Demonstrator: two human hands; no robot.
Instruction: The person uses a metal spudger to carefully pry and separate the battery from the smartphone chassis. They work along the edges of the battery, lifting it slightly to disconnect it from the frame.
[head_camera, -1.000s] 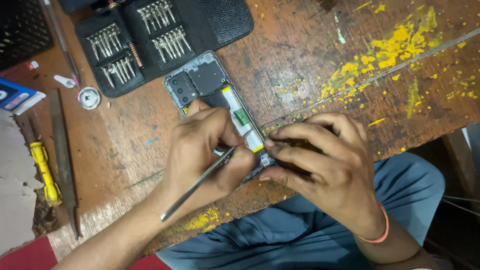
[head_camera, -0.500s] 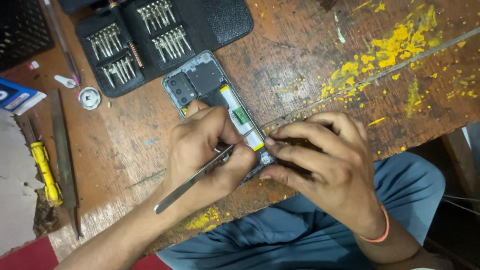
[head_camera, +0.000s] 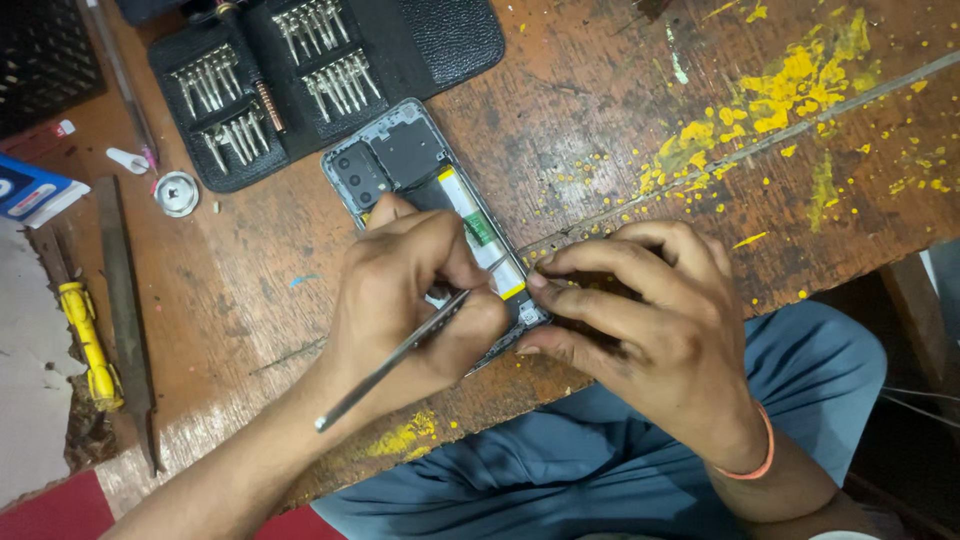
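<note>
Flat blue-and-white rectangular cardboard package (head_camera: 30, 190) at far left edge of wooden surface (head_camera: 600, 130); small red-white label strip (head_camera: 45, 135) just above it.

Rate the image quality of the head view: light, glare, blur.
Head view: even, soft light, sharp throughout; mild glare on the metal tool in the left hand; the right hand shades the opened phone's lower end; the right edge below the wooden table is dark.

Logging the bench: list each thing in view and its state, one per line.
Phone: back cover off, insides showing, flat on the table.
Tweezers: gripped in the left hand, tip at the phone's lower end.
Right hand: fingertips pressed on the phone's lower edge.
Bit case: open, bits in their slots.
Yellow screwdriver: lying unused.
</note>
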